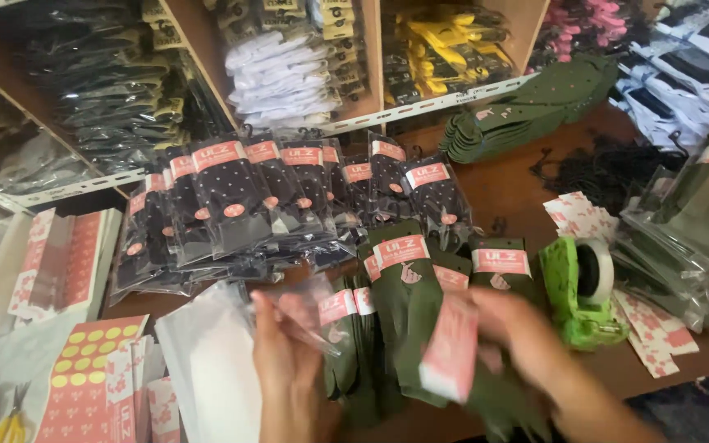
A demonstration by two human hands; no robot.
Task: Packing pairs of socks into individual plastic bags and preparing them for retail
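Now the right hand (527, 344) grips a green sock pair (436, 328).

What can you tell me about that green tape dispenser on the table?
The green tape dispenser looks like bright green plastic, with a roll of clear tape on a dark hub at its top. It sits upright on the brown table, right of the olive socks, among pink-and-white paper labels. Neither hand touches it.

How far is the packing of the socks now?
Done: a row of bagged dark dotted socks lies at the back. In hand: the left hand holds a clear bag, and the right hand holds green socks with a pink label. Left: unbagged green socks on the table.
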